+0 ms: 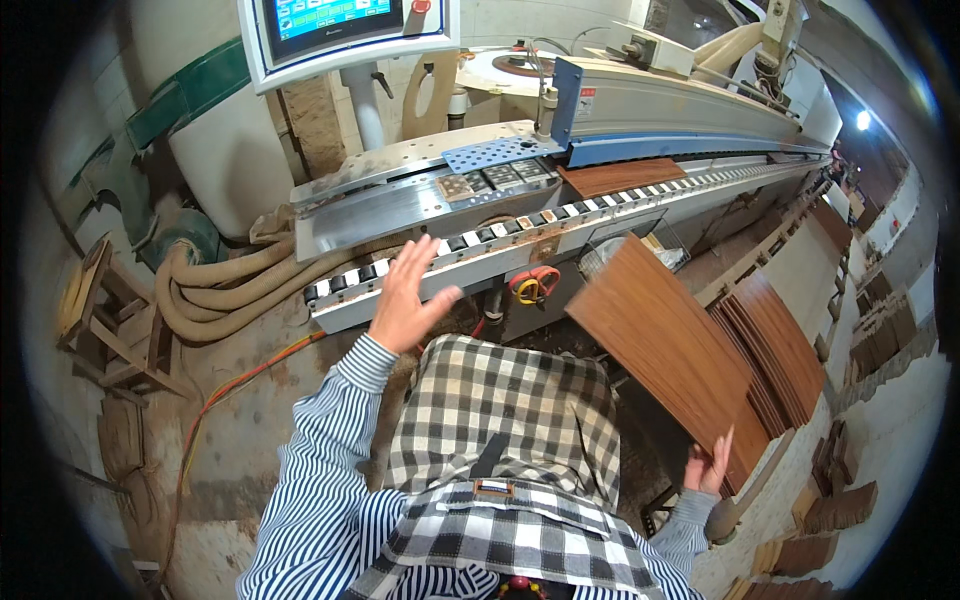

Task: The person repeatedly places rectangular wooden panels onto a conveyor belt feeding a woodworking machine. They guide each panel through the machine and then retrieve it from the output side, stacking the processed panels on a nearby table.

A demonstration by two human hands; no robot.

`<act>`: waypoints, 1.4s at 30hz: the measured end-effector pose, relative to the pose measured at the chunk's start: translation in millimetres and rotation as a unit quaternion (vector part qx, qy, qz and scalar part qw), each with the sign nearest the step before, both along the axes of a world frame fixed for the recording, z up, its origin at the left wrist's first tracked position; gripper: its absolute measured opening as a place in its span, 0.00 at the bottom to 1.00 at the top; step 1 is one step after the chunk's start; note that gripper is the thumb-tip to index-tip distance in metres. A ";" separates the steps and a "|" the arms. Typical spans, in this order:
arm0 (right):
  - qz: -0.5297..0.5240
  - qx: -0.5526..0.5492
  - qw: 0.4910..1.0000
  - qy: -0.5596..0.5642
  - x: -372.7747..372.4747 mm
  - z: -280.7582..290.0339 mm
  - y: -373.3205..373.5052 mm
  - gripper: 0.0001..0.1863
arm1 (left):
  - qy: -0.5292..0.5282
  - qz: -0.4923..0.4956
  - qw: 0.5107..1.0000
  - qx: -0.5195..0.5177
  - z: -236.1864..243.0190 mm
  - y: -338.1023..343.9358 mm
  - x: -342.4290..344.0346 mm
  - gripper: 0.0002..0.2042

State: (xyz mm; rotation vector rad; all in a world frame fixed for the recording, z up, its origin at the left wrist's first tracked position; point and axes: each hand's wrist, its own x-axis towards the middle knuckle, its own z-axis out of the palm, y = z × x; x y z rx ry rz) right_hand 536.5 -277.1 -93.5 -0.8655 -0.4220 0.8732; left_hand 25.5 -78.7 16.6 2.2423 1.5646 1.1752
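Note:
My left hand is raised in front of the long roller rail of the machine, its fingers apart and nothing in it. At the lower right, my right hand grips the near edge of a brown wood-grain board, which stands tilted up toward the rail. Behind that board, to the right, lies a stack of similar boards. Another brown board lies on the machine behind the rollers, against the blue fence.
A screen panel on a post stands behind the machine. A wooden stool, hoses and an orange cable are at the left. Yellow-handled tools hang below the rail. More panel offcuts lie at the right.

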 end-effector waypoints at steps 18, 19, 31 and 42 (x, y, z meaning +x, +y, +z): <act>0.433 0.025 0.893 0.122 -228.4 71.0 227.6 0.30 | 0.186 0.269 0.945 0.008 -13.3 -51.0 -95.9 0.27; 0.424 0.034 0.899 0.106 -221.7 70.1 225.1 0.29 | 0.184 0.287 0.940 -0.003 -12.4 -48.1 -97.5 0.27; -0.230 -0.267 0.734 -0.580 48.6 -3.6 50.7 0.16 | 0.150 0.342 0.926 -0.046 8.0 17.1 -100.5 0.32; -0.340 -0.682 0.513 -0.395 135.2 -71.9 -38.4 0.29 | 0.133 0.369 0.915 -0.094 -2.6 25.4 -97.7 0.39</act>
